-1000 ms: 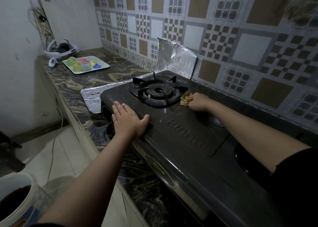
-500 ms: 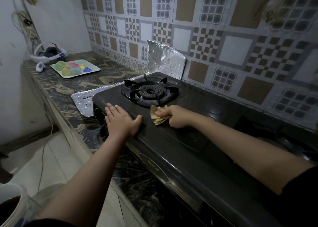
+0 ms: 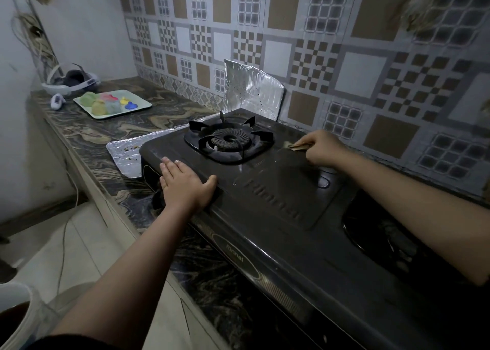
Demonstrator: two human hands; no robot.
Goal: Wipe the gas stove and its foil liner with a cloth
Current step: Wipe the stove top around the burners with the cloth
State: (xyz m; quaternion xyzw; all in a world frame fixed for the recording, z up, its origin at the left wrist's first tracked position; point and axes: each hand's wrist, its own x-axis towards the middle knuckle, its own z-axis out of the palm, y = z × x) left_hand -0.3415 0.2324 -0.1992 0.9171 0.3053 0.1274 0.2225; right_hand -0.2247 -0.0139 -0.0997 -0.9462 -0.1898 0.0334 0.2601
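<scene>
A dark two-burner gas stove (image 3: 275, 203) sits on the marbled counter, its left burner grate (image 3: 229, 140) in full view. Silver foil liner (image 3: 124, 154) sticks out from under the stove's left end, and a foil sheet (image 3: 252, 89) stands against the tiled wall behind it. My right hand (image 3: 322, 146) presses a small tan cloth (image 3: 295, 146) onto the stove top, behind and right of the burner. My left hand (image 3: 185, 185) lies flat, fingers together, on the stove's front left corner.
A pale tray (image 3: 111, 103) of coloured items and a white headset (image 3: 70, 81) lie on the counter's far left. Cables hang on the left wall. A white bucket (image 3: 13, 315) stands on the floor at lower left. The right burner (image 3: 381, 233) is partly behind my right forearm.
My right hand has slid the cloth from the stove's front middle, near my left hand, back toward the wall and to the right of the burner. My left hand has stayed put.
</scene>
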